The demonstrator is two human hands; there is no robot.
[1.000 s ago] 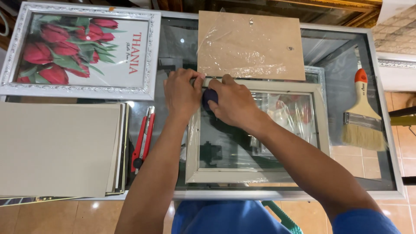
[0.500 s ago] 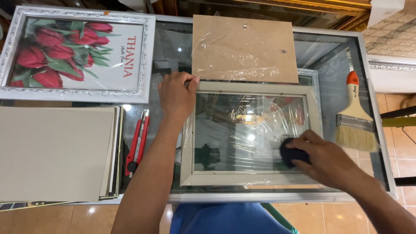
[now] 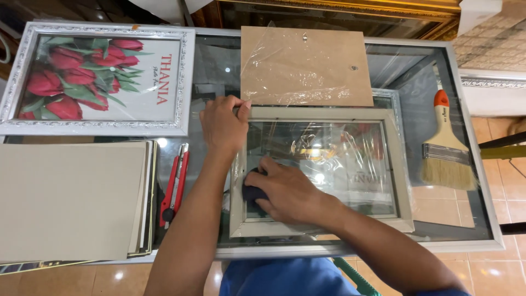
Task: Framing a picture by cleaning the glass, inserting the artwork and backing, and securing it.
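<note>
Left hand (image 3: 222,127) pinches picture frame (image 3: 323,175) corner to steady it; right hand (image 3: 285,192) presses dark cloth (image 3: 252,193) on glass. Brush (image 3: 446,148), cutter (image 3: 174,186) alongside on table (image 3: 471,230).

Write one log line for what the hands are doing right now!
left hand: holds corner of pale picture frame | right hand: presses dark cloth on frame's glass, lower left | glass table: paintbrush lies right

Left hand (image 3: 222,127) grips the pale frame's (image 3: 402,181) corner — right hand (image 3: 285,189) presses a dark cloth (image 3: 253,193) on its glass.
</note>
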